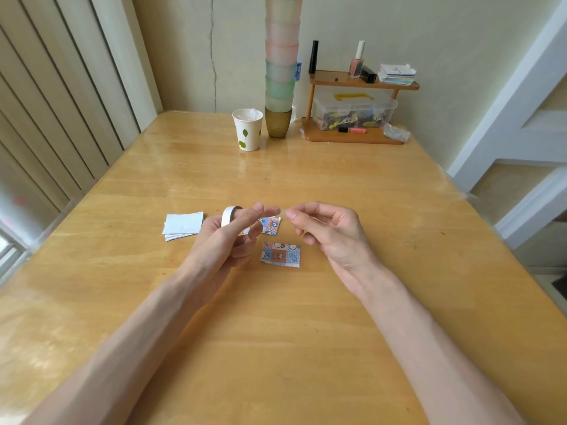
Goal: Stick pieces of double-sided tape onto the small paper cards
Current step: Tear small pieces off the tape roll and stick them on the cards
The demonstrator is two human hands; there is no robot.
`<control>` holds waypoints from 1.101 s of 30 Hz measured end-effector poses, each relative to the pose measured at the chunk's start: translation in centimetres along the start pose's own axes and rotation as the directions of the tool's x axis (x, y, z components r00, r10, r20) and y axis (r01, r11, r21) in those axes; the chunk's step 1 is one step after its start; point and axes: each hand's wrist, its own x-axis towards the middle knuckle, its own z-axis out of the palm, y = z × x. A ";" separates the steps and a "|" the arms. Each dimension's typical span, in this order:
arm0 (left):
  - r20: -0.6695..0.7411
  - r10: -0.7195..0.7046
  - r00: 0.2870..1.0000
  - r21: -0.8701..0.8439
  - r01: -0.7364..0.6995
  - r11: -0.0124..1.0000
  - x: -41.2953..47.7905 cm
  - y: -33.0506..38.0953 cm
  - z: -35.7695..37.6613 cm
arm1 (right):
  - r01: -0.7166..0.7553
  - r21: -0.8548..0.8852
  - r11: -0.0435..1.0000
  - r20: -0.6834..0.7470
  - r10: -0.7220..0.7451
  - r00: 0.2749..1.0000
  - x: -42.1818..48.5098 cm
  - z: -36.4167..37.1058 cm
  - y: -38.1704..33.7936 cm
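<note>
Two bare hands over wooden table (306, 332), forearms entering from bottom. Tall stack of pastel cups (282, 56) at far edge, on brown cup; paper cup (248, 129) with leaf print just left of it. Wooden shelf rack (356, 111) far right, clear plastic box (352, 113) on lower level, bottles and paper pile on top level. Left hand (221, 240) raised above table, roll of double-sided tape (228, 216) ringed on a finger, thumb and fingers half curled, fingertips reaching toward right hand. Right hand (328, 231) pinching tip of thin clear tape strip (280, 212), other fingers curled in. Strip stretched between both hands' fingertips, hard to make out. Stack of white cards (183, 225) on table left of left hand, blank side up. Patterned card (280, 254) flat on table between hands, nearer to viewer. Second patterned card (270, 225) just beyond, partly hidden by left fingers.
</note>
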 end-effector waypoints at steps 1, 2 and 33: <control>-0.008 0.006 1.000 0.016 -0.006 1.000 0.0 0.0 0.0 | 0.021 -0.020 1.000 -0.023 -0.021 1.000 0.0 0.1 0.1; -0.015 0.013 1.000 0.031 -0.012 0.999 -0.1 0.1 0.1 | 0.039 -0.040 0.998 -0.040 -0.041 0.998 0.0 0.1 0.1; 0.093 0.207 0.974 0.868 -0.181 0.463 0.8 -2.0 -2.1 | -0.234 -0.334 0.913 0.039 0.262 0.964 0.1 -1.2 0.7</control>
